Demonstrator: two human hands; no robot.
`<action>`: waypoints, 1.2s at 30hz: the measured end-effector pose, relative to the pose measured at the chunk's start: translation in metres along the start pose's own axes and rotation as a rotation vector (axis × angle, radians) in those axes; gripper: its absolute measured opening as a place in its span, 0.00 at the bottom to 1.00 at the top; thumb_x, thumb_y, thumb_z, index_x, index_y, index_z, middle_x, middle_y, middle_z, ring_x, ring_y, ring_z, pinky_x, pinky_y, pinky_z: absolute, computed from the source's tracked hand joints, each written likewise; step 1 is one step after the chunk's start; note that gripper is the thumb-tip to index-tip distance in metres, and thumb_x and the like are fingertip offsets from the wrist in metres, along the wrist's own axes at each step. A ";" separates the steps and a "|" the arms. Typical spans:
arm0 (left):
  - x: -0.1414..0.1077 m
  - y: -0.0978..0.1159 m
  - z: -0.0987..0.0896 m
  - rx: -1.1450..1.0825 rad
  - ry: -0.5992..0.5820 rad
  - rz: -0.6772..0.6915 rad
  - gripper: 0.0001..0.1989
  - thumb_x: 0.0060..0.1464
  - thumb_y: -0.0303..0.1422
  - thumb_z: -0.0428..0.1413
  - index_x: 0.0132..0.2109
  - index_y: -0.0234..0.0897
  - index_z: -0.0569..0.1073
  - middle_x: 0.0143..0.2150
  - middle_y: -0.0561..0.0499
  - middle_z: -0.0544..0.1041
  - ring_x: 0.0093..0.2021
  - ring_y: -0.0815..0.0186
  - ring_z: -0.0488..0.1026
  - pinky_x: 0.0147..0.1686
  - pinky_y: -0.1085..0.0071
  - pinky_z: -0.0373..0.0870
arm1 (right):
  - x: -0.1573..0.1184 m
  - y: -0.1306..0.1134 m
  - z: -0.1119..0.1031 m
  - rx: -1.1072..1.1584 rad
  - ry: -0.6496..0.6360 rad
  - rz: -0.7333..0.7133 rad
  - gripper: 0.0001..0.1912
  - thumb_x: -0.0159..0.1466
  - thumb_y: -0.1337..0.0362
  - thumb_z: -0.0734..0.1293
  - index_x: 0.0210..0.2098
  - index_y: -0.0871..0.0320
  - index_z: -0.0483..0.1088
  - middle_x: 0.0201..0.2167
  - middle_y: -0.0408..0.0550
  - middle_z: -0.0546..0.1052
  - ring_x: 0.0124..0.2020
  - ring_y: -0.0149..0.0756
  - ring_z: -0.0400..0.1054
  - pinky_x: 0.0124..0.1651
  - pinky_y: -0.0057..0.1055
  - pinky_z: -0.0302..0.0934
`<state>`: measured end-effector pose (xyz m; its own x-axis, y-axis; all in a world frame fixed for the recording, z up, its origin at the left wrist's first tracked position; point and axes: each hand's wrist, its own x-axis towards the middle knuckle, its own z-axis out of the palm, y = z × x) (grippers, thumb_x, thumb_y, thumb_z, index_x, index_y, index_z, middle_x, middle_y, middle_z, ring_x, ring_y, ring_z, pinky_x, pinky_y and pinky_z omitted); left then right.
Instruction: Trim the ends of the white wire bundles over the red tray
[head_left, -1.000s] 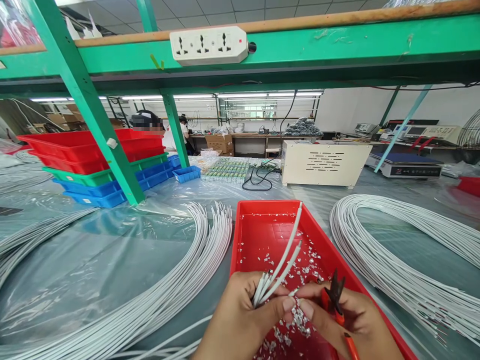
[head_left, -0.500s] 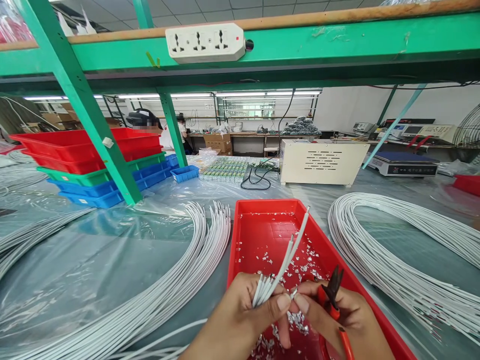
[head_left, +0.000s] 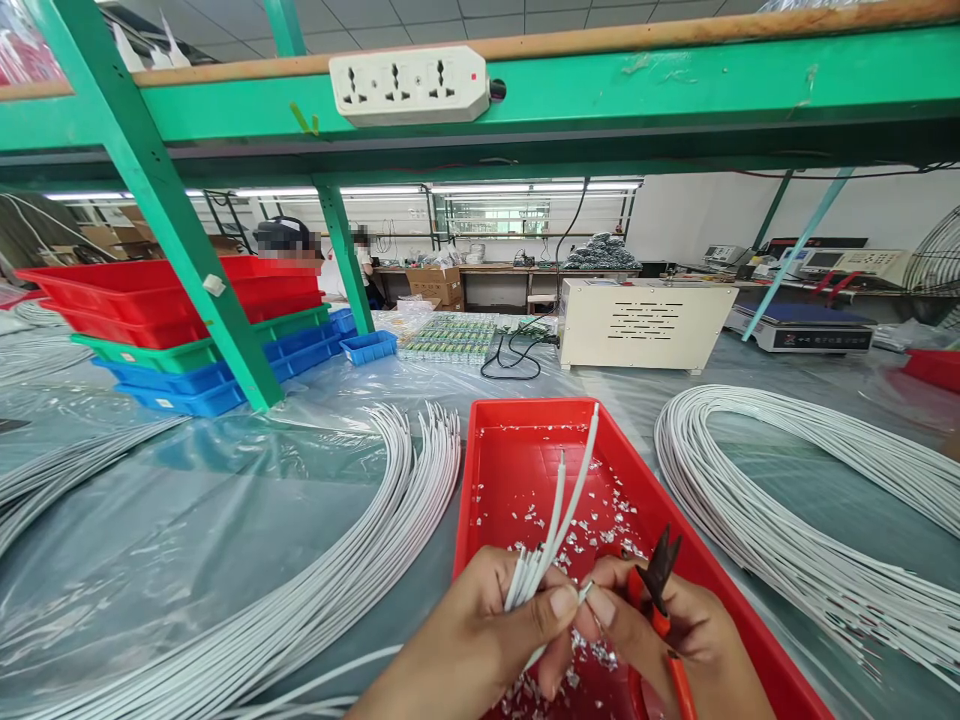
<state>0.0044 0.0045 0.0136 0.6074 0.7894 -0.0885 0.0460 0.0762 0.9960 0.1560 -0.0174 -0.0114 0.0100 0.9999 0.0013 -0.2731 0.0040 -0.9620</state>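
My left hand (head_left: 499, 625) is closed around a bundle of white cables (head_left: 534, 570), two of which stick up well above the rest. Its thumb and forefinger pinch the end of one cable. Right against it, the thumb and forefinger of my right hand (head_left: 667, 625) meet at that cable end. Orange-handled cutting pliers (head_left: 660, 570) are also tucked in my right hand, their dark jaws apart and pointing up. Both hands are over a red tray (head_left: 469, 490), which holds scattered silvery foil scraps (head_left: 615, 520).
Long white cable bundles curve across the plastic-covered table on the left (head_left: 352, 570) and right (head_left: 750, 530). Behind the tray stands a beige metal box (head_left: 645, 325). Stacked bins (head_left: 180, 310) sit at left by a green post. A person (head_left: 289, 240) is beyond them.
The two tall cables in my left hand have swung left and become more upright. My fingertips stay together at the cable end, and the pliers have shifted slightly left.
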 end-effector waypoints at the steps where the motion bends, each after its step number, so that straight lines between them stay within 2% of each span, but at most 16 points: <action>1: 0.000 0.000 0.000 -0.008 0.003 0.004 0.16 0.58 0.41 0.50 0.34 0.32 0.74 0.18 0.57 0.65 0.13 0.78 0.47 0.16 0.77 0.44 | 0.000 0.000 0.000 0.005 0.002 -0.005 0.08 0.42 0.63 0.77 0.20 0.56 0.75 0.15 0.38 0.65 0.19 0.25 0.56 0.27 0.19 0.55; 6: -0.001 0.001 0.001 0.006 0.005 0.032 0.16 0.59 0.40 0.49 0.34 0.33 0.75 0.18 0.58 0.65 0.13 0.79 0.45 0.19 0.77 0.47 | 0.003 0.005 -0.004 0.040 -0.028 0.005 0.09 0.42 0.62 0.77 0.20 0.58 0.76 0.15 0.38 0.64 0.19 0.24 0.53 0.24 0.19 0.52; 12: -0.001 0.002 0.003 0.014 0.024 0.043 0.16 0.59 0.40 0.50 0.34 0.33 0.76 0.18 0.57 0.64 0.14 0.78 0.48 0.16 0.78 0.41 | 0.009 0.020 -0.013 0.167 -0.176 0.073 0.12 0.46 0.58 0.76 0.21 0.59 0.73 0.16 0.39 0.64 0.20 0.27 0.58 0.25 0.22 0.55; 17: 0.000 0.003 0.005 0.045 0.044 0.040 0.15 0.59 0.38 0.49 0.37 0.34 0.77 0.18 0.57 0.65 0.13 0.78 0.48 0.14 0.79 0.39 | 0.010 0.024 -0.010 0.207 -0.127 0.061 0.12 0.47 0.57 0.76 0.24 0.58 0.74 0.15 0.38 0.64 0.20 0.27 0.58 0.26 0.23 0.55; 22: 0.003 0.000 0.007 0.056 0.070 0.053 0.15 0.59 0.38 0.49 0.37 0.33 0.77 0.17 0.57 0.65 0.14 0.78 0.49 0.15 0.79 0.41 | 0.011 0.030 -0.011 0.245 -0.121 0.045 0.11 0.46 0.60 0.76 0.26 0.58 0.75 0.16 0.38 0.65 0.19 0.25 0.55 0.24 0.21 0.51; 24: 0.003 -0.001 0.007 0.046 0.064 0.066 0.15 0.59 0.38 0.50 0.35 0.33 0.76 0.17 0.57 0.64 0.15 0.77 0.50 0.16 0.79 0.43 | 0.012 0.032 -0.012 0.249 -0.134 0.049 0.11 0.48 0.59 0.75 0.25 0.57 0.74 0.16 0.37 0.64 0.19 0.25 0.55 0.24 0.21 0.50; 28: 0.001 0.001 0.007 0.049 0.054 0.065 0.18 0.58 0.40 0.50 0.24 0.33 0.69 0.18 0.56 0.64 0.15 0.78 0.50 0.16 0.79 0.43 | 0.014 0.034 -0.013 0.286 -0.182 0.045 0.11 0.51 0.58 0.74 0.24 0.58 0.72 0.16 0.37 0.64 0.20 0.26 0.56 0.24 0.21 0.49; 32: 0.002 0.001 0.006 0.040 0.052 0.052 0.20 0.58 0.40 0.50 0.23 0.32 0.68 0.18 0.56 0.66 0.13 0.79 0.47 0.13 0.78 0.39 | 0.016 0.036 -0.011 0.307 -0.183 0.029 0.11 0.50 0.58 0.74 0.25 0.58 0.71 0.18 0.38 0.65 0.19 0.24 0.53 0.22 0.20 0.45; 34: 0.004 -0.002 0.005 -0.015 0.055 0.051 0.15 0.55 0.38 0.54 0.26 0.31 0.71 0.19 0.56 0.68 0.12 0.80 0.49 0.14 0.79 0.43 | 0.015 0.036 -0.008 0.327 -0.152 0.026 0.11 0.48 0.60 0.75 0.24 0.58 0.71 0.17 0.37 0.64 0.19 0.25 0.53 0.22 0.20 0.46; 36: 0.005 -0.005 0.005 -0.110 0.082 0.048 0.09 0.49 0.34 0.60 0.30 0.32 0.71 0.20 0.56 0.71 0.15 0.79 0.57 0.17 0.81 0.51 | 0.014 0.035 -0.005 0.351 -0.160 0.036 0.11 0.48 0.60 0.75 0.24 0.57 0.71 0.17 0.37 0.64 0.18 0.25 0.54 0.22 0.21 0.48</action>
<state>0.0114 0.0047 0.0086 0.5395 0.8407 -0.0453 -0.0714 0.0993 0.9925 0.1515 -0.0029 -0.0460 -0.1483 0.9882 0.0383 -0.5832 -0.0561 -0.8104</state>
